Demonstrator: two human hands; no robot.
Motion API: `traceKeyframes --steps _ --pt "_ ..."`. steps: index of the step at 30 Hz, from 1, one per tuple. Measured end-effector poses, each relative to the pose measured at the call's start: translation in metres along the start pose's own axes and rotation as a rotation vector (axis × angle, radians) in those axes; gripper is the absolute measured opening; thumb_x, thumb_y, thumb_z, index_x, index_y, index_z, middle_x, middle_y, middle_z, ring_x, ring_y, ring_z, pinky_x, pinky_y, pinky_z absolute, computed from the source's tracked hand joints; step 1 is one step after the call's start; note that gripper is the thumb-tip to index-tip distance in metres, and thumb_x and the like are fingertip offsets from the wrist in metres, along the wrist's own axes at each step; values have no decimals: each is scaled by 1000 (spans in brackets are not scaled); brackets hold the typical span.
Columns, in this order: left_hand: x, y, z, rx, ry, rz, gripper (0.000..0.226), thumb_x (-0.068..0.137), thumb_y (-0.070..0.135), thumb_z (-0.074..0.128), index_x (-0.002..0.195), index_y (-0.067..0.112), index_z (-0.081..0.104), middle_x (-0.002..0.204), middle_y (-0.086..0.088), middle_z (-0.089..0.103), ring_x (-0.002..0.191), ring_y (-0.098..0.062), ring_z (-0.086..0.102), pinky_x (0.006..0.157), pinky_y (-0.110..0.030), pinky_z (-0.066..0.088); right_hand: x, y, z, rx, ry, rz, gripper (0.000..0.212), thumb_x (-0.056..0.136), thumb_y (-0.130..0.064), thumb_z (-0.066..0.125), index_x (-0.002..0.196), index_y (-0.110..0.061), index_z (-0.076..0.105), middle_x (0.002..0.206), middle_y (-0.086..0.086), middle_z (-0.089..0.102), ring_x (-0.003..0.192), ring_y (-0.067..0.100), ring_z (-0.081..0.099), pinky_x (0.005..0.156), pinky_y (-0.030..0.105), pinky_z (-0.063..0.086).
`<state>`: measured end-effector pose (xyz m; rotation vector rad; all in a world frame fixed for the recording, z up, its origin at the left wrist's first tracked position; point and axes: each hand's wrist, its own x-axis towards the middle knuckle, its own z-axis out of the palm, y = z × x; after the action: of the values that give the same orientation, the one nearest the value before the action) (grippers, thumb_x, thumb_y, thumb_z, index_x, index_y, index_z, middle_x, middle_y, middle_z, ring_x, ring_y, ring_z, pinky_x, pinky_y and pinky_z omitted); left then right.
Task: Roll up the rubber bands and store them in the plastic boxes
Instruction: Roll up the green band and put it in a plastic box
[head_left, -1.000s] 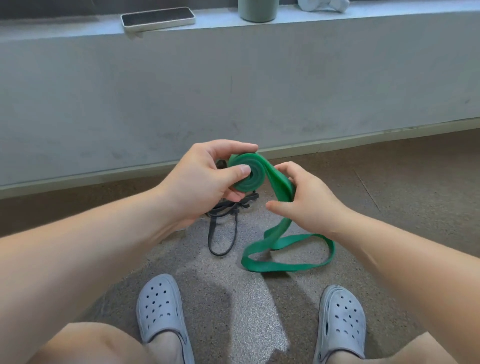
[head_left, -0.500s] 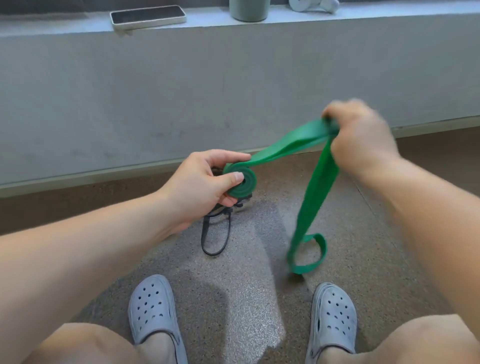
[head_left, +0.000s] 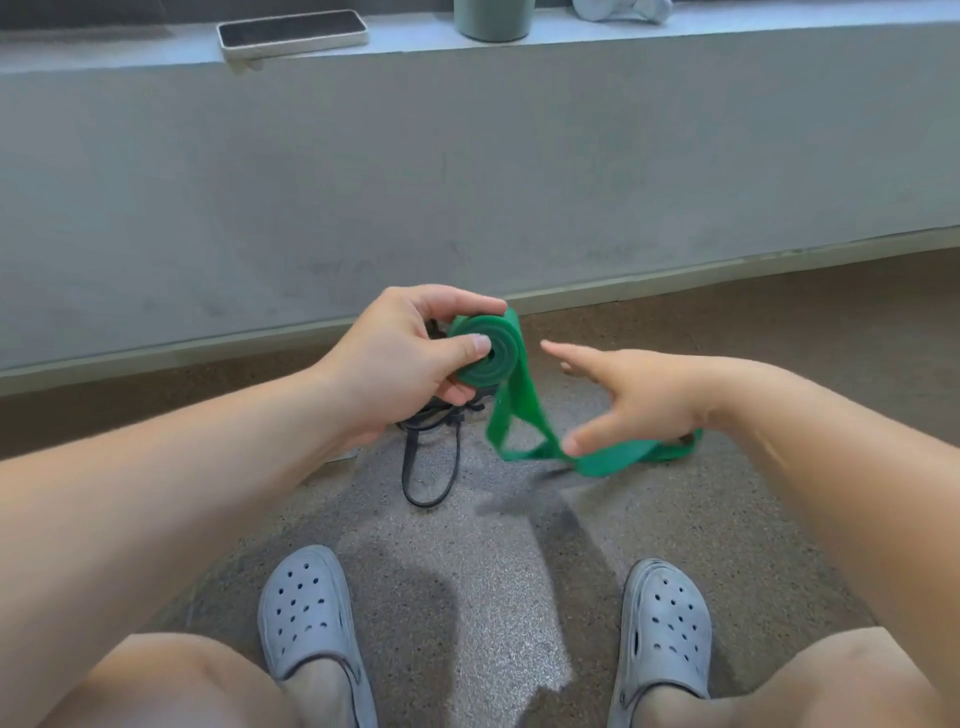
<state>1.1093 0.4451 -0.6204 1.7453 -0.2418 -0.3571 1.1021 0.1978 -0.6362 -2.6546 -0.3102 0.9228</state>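
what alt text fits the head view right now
A left hand pinches a half-rolled flat green rubber band while the open right hand reaches for its loose tail; a thin black band lies on the speckled floor.

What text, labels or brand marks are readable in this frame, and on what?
None readable.
Phone on the ledge: dark screen, nothing shows.
Green band: plain, no print visible.
Grey clogs: no logo can be made out.
Cup: cut off by the frame, no marking visible.
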Motion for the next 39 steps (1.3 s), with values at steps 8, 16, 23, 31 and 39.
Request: traceKeyframes --steps 8,16,23,31,39 --pt "-2 -1 -1 -27 -62 -3 30 94 -3 62 114 17 72 100 -8 77 68 -17 71 58 -27 60 9 -32 19 702 363 -376 65 89 -11 75 146 -28 48 113 3 71 105 19 71 100 44 54" --pt "-2 -7 -11 -18 -73 -15 32 94 -2 63 113 21 73 104 -6 77 85 -33 74 65 -38 63 9 -26 10 775 291 -346 43 94 -12 69 135 -19 61 112 8 75 105 20 71 90 31 55" --pt "1 -4 -10 -145 -15 -83 29 95 -1 63 110 21 74 105 -11 76 79 -29 71 62 -34 62 2 -37 11 1073 272 -355 25 91 -14 67 115 -15 58 99 25 73 85 35 72 85 46 59" --pt "-2 -1 -7 -306 36 -152 24 95 1 62 113 14 72 100 -18 73 60 -25 68 50 -26 58 0 -54 28 1220 448 -305 14 81 -13 74 81 -13 60 94 27 74 88 40 73 90 64 52" --pt "-6 1 8 -507 110 -149 16 98 5 58 107 17 63 104 -15 68 66 -24 69 56 -30 61 3 -77 42 1331 710 -331 22 86 0 73 85 -18 62 98 15 77 81 25 72 77 43 59"
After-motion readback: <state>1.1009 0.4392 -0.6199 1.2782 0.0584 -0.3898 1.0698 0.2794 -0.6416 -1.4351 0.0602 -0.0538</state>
